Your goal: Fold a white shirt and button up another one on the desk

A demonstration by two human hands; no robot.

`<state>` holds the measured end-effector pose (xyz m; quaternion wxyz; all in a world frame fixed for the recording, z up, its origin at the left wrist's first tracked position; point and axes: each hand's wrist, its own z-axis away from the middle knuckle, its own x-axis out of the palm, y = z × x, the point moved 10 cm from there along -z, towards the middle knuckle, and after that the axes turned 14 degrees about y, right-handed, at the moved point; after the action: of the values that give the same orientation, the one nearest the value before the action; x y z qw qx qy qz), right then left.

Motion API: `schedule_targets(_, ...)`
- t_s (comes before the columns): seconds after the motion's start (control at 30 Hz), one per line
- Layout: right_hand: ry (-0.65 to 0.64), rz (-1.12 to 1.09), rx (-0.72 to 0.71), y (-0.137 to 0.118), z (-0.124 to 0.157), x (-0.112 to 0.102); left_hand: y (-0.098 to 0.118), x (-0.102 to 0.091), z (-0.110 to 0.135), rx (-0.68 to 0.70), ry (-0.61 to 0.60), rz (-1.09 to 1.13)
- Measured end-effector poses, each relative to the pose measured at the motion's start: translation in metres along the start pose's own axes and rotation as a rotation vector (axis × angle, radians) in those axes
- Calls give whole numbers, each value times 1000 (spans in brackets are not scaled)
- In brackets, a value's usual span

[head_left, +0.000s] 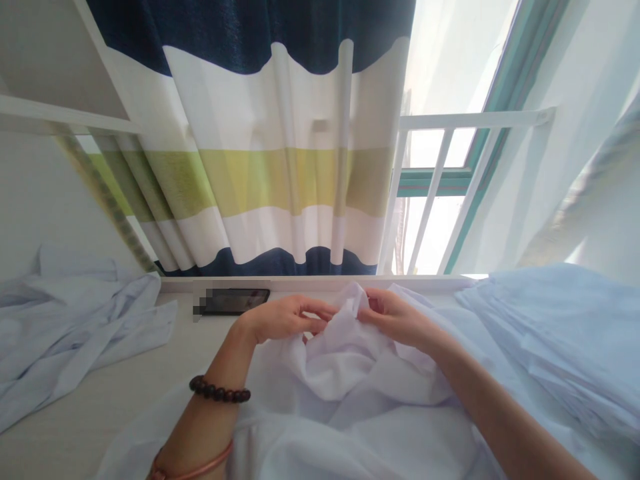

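White cloth (370, 433) lies bunched on pale worktop (150, 377), in front of person. Right hand (395, 319): fingers pinch its raised fold. Left hand (285, 317): fingers slightly parted, touching cloth; cannot tell if gripping. Dark phone (237, 301) near left wrist.

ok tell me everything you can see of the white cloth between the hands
The white cloth looks like thin, soft, plain fabric with faint lilac shadows. It lies loosely bunched in folds on the pale tabletop, running out of view at the bottom edge. Near its far end, a fold rises to a small peak: the right hand pinches it there, and the left hand has its fingers against the other side. Any seams are too indistinct to tell.
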<state>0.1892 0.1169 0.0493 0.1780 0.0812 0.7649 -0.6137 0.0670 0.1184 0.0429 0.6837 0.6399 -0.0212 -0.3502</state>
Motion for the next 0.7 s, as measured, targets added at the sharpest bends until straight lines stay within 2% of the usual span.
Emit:
schedule_targets(0.1,-86,-177,-43,-10,2,5,1,-10,-3,21,112,-26)
schedule_targets(0.2,-74,-207,-58,-11,3,2,-6,-18,-10,27,212,-122)
schedule_targets(0.3,-43,-175,-80,-7,1,-1,-3,-10,-15,123,164,-235)
schedule_targets(0.4,14,-210,-75,-3,-3,-9,7,-5,-15,201,123,-238)
schedule_targets(0.57,66,-233,10,2,-5,-19,29,-22,-11,293,316,-229)
schedule_targets(0.7,18,-208,21,1,-1,-18,29,-25,-11,298,340,-260)
